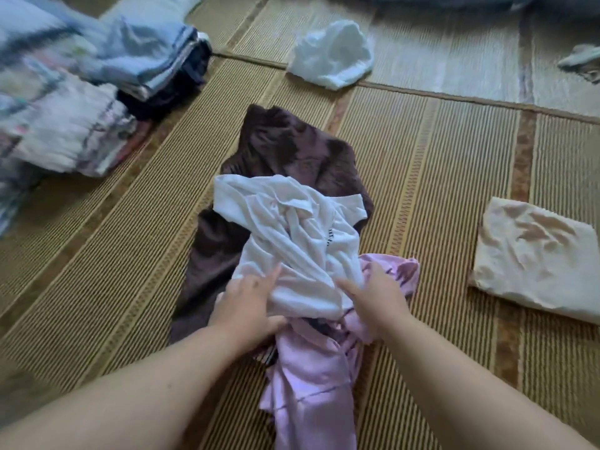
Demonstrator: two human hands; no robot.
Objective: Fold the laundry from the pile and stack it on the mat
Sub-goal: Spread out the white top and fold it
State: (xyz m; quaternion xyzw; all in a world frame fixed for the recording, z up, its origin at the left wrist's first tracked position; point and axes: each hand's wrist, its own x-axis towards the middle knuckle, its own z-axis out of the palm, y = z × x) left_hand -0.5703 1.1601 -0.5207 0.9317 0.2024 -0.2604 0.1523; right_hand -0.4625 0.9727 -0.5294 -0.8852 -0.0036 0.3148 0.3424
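3 garments in pile point(285, 147); L hand point(246, 303), R hand point(378, 298) fingers point(345, 284) grip white shirt point(292, 235).

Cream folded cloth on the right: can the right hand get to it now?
Probably yes: only bare mat lies between the right hand and the cream cloth, though that hand is on the white shirt.

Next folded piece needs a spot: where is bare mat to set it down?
Bare mat lies between the brown garment and the folded cream cloth, and another strip between that garment and the folded stacks at left. Crowded: the centre, where the white garment and pink garment overlap it.
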